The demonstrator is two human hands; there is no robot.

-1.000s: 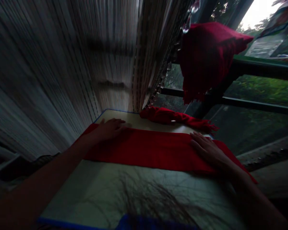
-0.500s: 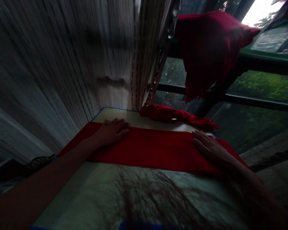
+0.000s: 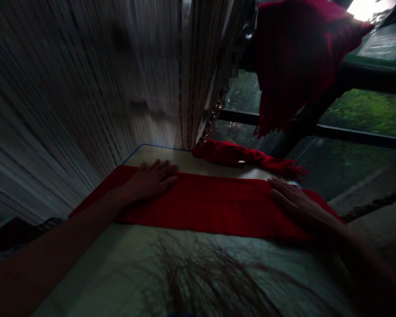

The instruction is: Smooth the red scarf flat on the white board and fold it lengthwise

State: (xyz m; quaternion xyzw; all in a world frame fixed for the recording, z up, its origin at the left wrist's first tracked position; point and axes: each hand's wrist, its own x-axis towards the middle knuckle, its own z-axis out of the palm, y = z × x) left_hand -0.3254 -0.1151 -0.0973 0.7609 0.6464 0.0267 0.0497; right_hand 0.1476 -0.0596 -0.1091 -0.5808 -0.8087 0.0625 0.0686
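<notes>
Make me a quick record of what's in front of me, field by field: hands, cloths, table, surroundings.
Left hand: left hand palm down on the flat red cloth, fingertips past its far edge
Right hand: right hand palm down near the cloth's right end
Flat cloth: spread in a band across the table
Table: pale table with blue edging
Behind it: bunched red cloth, fringed at its right end
Hanging: fringed red cloth by the window
Left side: striped curtain
Light: dim
</notes>
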